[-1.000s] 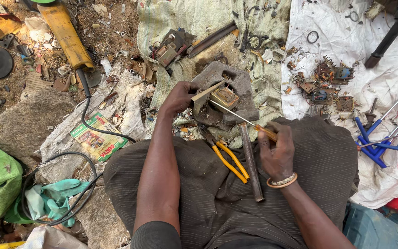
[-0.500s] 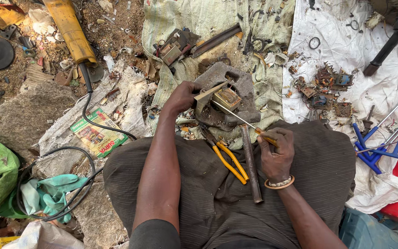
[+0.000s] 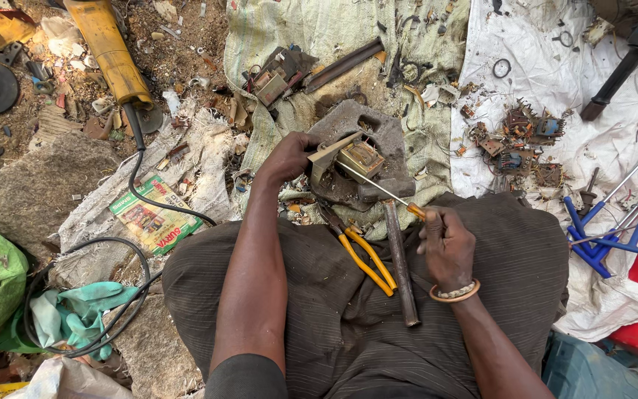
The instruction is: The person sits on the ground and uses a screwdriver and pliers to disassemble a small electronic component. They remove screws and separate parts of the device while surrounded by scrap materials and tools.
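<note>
Small transformer is steadied on a grey stone block, gripped by left hand. Screwdriver is clamped in right hand, tip against transformer. Yellow-handled pliers lie on lap, near.

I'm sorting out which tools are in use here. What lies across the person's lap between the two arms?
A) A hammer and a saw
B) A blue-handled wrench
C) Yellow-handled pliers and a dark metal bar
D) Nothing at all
C: the yellow-handled pliers and a dark metal bar lie side by side on the lap, while the right hand holds a screwdriver and the left hand steadies a small transformer.
</note>
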